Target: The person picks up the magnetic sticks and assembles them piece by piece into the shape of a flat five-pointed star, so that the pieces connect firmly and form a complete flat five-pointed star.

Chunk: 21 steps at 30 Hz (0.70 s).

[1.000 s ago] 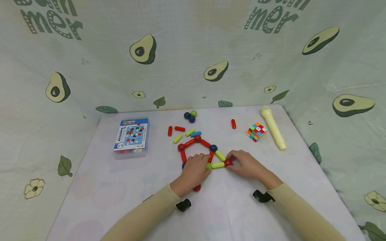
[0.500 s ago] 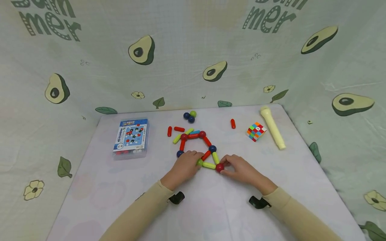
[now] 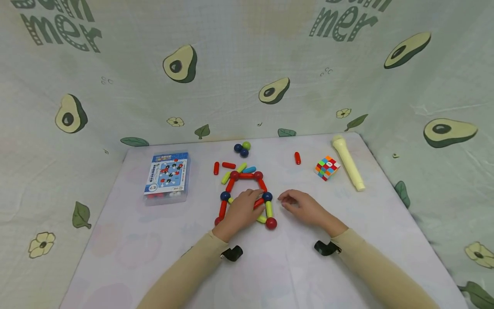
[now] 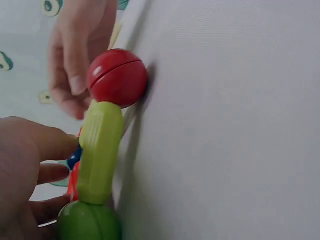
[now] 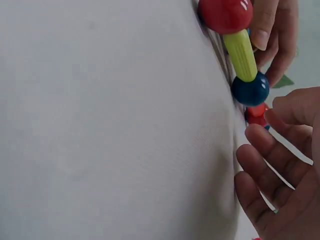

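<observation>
At about 9 o'clock from the hands, a clear plastic box (image 3: 167, 177) lies flat on the table (image 3: 115, 240); red and white pieces show through its near edge, under a printed blue card, but what else it holds cannot be told.

The rod-and-ball frame (image 3: 247, 195) lies flat near the table's middle, built of red and yellow-green rods joined by red and dark blue balls. The left hand (image 3: 240, 213) rests over the frame's lower middle, fingers curled down onto a red rod, though whether they pinch it cannot be told from the pictures. In the left wrist view a yellow-green rod (image 4: 99, 152) lies just beside its fingertips, a red ball (image 4: 118, 77) at one end.

The right hand (image 3: 305, 208) lies on the table at 3 o'clock of the frame, near but apart from it, fingers loosely bent and slightly spread, holding nothing.

Loose rods (image 3: 231, 168) and three balls (image 3: 242, 148) lie at 12 o'clock of the frame. A colour cube (image 3: 327, 168) and a cream torch (image 3: 348, 162) lie toward 2 o'clock.
</observation>
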### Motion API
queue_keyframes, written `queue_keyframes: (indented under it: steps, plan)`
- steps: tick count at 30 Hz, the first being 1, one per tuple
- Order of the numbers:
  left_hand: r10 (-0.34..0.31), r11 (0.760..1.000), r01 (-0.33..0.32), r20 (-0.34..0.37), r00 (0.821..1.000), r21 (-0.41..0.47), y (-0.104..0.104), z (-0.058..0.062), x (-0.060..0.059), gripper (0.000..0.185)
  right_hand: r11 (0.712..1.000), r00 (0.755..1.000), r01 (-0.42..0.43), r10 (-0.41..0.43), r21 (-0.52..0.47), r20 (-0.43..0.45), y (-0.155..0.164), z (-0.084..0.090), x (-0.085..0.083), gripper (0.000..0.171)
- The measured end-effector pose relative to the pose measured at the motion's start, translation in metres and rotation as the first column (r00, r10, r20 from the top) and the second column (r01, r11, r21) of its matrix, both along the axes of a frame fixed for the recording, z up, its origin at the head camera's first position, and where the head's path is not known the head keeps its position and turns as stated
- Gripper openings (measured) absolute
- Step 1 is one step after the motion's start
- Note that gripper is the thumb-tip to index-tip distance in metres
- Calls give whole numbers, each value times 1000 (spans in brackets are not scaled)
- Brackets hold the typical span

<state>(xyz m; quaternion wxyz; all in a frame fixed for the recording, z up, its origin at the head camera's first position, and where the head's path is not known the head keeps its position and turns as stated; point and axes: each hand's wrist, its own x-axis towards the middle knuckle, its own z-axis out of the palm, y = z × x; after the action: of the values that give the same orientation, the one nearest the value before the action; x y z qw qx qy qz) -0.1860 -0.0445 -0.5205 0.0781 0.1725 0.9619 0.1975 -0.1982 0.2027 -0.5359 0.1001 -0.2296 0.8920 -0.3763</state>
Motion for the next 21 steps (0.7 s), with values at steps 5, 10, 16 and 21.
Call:
queue_keyframes:
  steps: [5,10,16,21]
  plan:
    - [6,1000,-7,-80,997,-2,8,-10,-5,51,999,999,47,-47,-15,4,-9,0,-34,25]
    - [23,1000,-23,-103,994,-5,12,-16,-8,44,998,997,67,-67,-6,22,-28,3,-70,29]
    - [45,999,-44,-105,993,12,11,-19,-6,41,999,998,44,-44,7,37,-55,9,-105,33]
    - [43,999,-40,-114,993,24,9,-20,-5,41,998,998,5,-9,64,62,-79,11,-125,31]
